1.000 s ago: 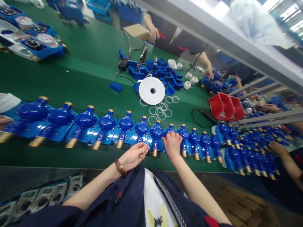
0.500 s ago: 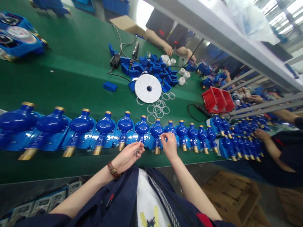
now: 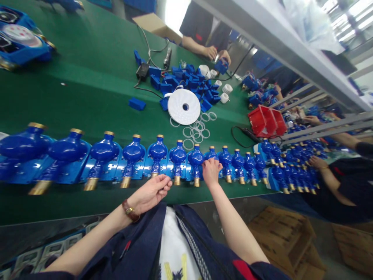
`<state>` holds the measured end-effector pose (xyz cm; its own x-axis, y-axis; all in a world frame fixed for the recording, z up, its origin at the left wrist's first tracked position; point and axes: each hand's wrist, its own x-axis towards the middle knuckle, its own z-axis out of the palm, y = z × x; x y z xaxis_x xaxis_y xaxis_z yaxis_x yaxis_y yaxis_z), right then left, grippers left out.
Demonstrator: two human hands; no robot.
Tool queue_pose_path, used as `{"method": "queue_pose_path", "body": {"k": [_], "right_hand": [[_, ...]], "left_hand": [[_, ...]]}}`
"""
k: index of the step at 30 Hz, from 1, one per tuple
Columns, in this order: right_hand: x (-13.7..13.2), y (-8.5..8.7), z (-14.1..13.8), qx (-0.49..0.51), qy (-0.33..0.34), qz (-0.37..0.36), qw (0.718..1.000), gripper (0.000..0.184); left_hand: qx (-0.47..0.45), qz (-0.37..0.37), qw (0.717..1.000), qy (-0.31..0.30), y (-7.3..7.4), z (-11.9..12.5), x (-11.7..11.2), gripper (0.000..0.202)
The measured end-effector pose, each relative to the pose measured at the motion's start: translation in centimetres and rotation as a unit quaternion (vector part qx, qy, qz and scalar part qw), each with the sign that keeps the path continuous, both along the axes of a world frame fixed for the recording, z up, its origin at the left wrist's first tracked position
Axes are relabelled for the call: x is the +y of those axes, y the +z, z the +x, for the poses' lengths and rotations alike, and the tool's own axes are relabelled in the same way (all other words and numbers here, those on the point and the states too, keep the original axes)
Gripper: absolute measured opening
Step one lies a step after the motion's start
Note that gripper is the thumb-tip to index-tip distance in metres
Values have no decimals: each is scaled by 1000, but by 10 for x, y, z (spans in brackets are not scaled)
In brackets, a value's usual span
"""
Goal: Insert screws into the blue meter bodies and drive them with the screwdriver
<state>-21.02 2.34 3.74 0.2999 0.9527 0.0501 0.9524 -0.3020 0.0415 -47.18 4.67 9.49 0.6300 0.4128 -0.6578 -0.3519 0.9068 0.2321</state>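
Observation:
My left hand (image 3: 152, 193) hovers at the front of the row of blue units, palm up with the fingers curled around small metal screws that are mostly hidden now. My right hand (image 3: 211, 171) has its fingertips drawn together, pointing down at a blue brass-ended meter body (image 3: 211, 152); whatever they pinch is hidden. Just left of it lies another such meter body (image 3: 196, 157), with a brass end toward me. Each body sits against a lighter blue backing (image 3: 169, 167).
Behind the row lie a white reel (image 3: 184, 107), loose clear rings (image 3: 196, 134) and a pile of blue plastic parts (image 3: 189, 79). Farther right stands a red bin (image 3: 262, 122) by a black-handled cable tool (image 3: 250, 134). A metal shelf beam (image 3: 262, 42) crosses overhead. Co-workers' hands (image 3: 210, 52) are opposite.
My right hand has lowered onto the meter body, fingers drawn together. My left hand has shifted left and its fingers have closed further over the screws. The camera view has shifted slightly.

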Motion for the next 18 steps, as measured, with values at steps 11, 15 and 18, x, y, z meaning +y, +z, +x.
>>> {"method": "queue_pose_path", "body": {"k": [11, 15, 18], "right_hand": [[-10, 33, -10, 87, 36, 141, 986, 27], [-23, 65, -55, 250, 227, 167, 926, 18], [-28, 75, -80, 275, 277, 127, 912, 13]], "left_hand": [[88, -12, 994, 64, 12, 16, -7, 14], [91, -25, 991, 91, 13, 28, -12, 16], [41, -39, 991, 122, 11, 37, -17, 18]]}}
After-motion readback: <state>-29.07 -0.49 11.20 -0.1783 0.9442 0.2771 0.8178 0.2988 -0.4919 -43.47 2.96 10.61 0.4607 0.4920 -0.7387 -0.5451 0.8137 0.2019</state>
